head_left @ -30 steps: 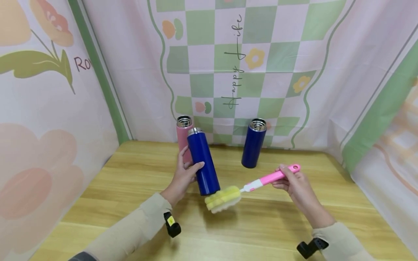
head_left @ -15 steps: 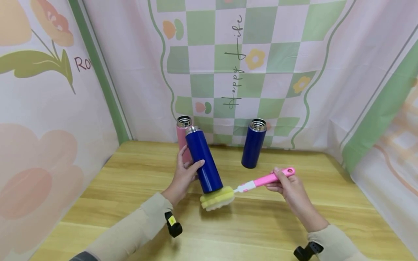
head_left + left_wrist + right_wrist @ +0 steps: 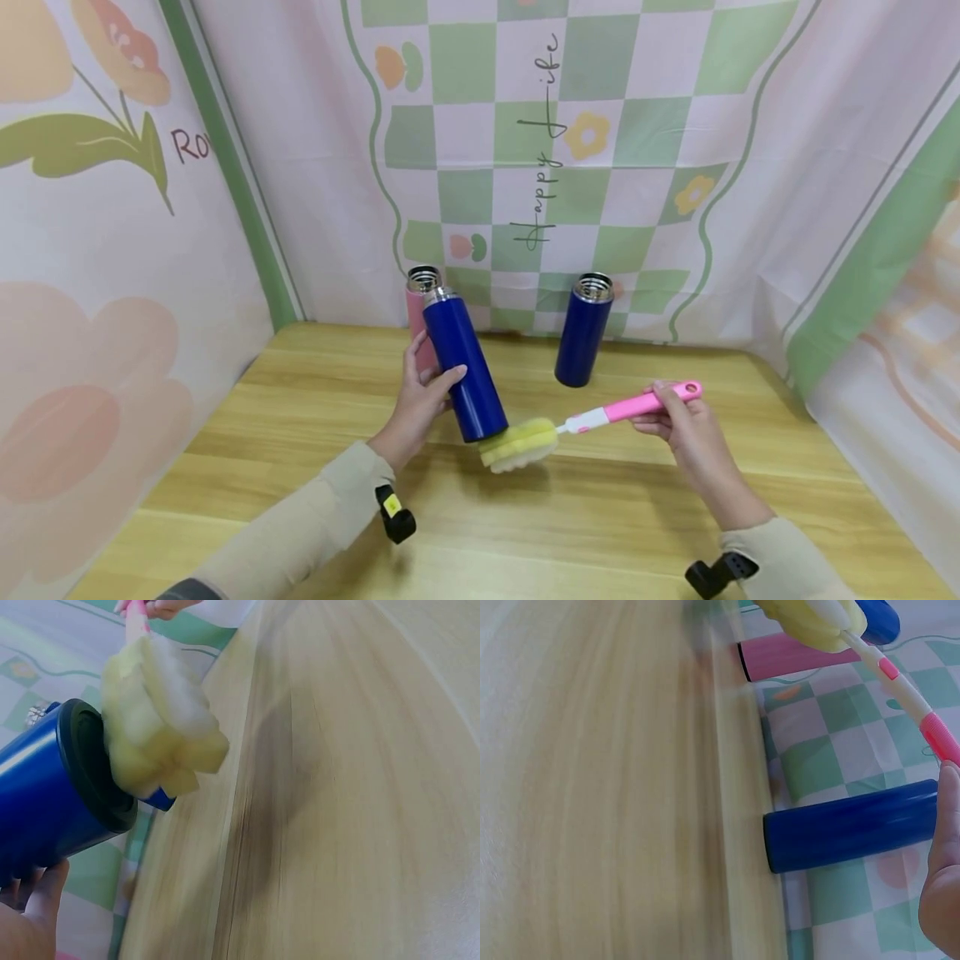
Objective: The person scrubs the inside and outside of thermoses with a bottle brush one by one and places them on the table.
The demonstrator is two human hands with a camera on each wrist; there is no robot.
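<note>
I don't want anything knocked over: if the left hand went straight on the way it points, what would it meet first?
Probably the pink bottle, standing just beyond the left hand and the blue bottle it grips, though the gap in depth is hard to judge.

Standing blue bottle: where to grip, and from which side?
Likely mid-body of the standing blue bottle, from the person's right: it's a straight, upright cylinder without a handle, its mouth is open, the curtain is behind it, and the held bottle is to its left.
</note>
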